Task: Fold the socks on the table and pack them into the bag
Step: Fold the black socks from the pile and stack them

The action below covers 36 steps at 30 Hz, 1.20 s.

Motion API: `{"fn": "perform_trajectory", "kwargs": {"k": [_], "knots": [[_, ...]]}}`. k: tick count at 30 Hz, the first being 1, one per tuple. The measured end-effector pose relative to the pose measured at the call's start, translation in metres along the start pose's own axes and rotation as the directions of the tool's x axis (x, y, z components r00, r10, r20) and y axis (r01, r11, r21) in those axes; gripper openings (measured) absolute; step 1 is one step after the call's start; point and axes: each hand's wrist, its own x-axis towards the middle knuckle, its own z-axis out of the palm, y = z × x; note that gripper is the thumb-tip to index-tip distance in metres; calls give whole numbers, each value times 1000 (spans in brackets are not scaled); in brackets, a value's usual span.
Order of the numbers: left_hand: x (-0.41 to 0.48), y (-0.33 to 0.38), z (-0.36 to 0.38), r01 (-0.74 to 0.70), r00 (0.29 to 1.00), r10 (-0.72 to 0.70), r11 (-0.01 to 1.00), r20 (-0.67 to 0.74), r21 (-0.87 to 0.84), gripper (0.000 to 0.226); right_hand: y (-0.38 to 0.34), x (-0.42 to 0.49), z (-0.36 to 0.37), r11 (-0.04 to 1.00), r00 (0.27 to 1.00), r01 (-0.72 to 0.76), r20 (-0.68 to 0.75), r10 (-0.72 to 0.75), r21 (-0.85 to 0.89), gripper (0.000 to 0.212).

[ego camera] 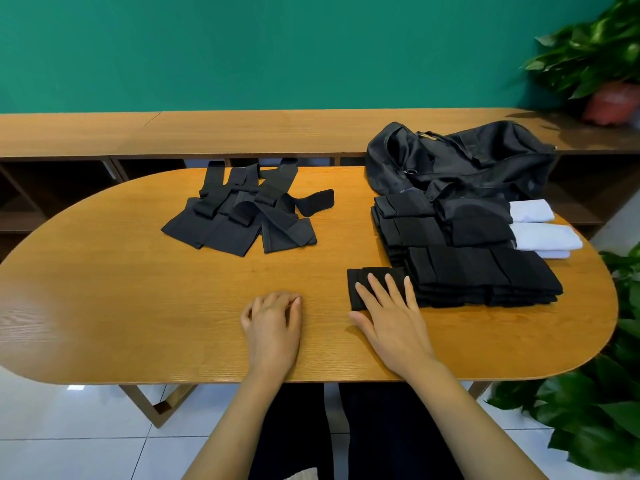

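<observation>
My right hand (391, 317) lies flat with the fingers straight and slightly spread, pressing down on a small folded black sock (358, 276) near the front of the oval wooden table (121, 289); nothing is gripped, and the palm and thumb rest on the wood just in front of the sock. My left hand (273, 327) rests on the bare wood beside it, a little apart, fingers loosely curled with the tips on the table, holding nothing. The sock under my fingers touches the near left corner of a stack of folded black socks (485, 275), laid in overlapping rows on the right side of the table. Behind that stack sits the black bag (460, 157), slumped and crumpled at the far right end of the table, its front edge meeting the rearmost row of folded socks. Just right of the stack, near the table's edge, lie folded white socks (540, 226). Well to the left, towards the far middle of the table, a loose pile of unfolded dark socks (242, 209) is spread out, cuffs pointing away from me. A long wooden shelf unit (207, 133) runs along the green wall (242, 46), and a potted plant (606, 64) stands on its right end.
</observation>
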Motion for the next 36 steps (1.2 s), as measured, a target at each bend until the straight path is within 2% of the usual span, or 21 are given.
{"fn": "perform_trajectory", "kwargs": {"k": [5,29,32,36], "knots": [[0,0,0,-5,1000,5,1000,5,4,19,11,-3,3,1000,1000,0,7,0,-16,83],[0,-2,1,11,1000,-11,1000,17,4,20,59,-14,2,995,989,-101,-106,99,-17,90],[1,-1,1,21,1000,-21,1000,16,10,20,51,-10,-2,996,985,-86,-147,89,25,88],[7,-1,3,-11,1000,11,1000,12,27,18,27,4,-7,997,981,14,-192,0,71,84]]}}
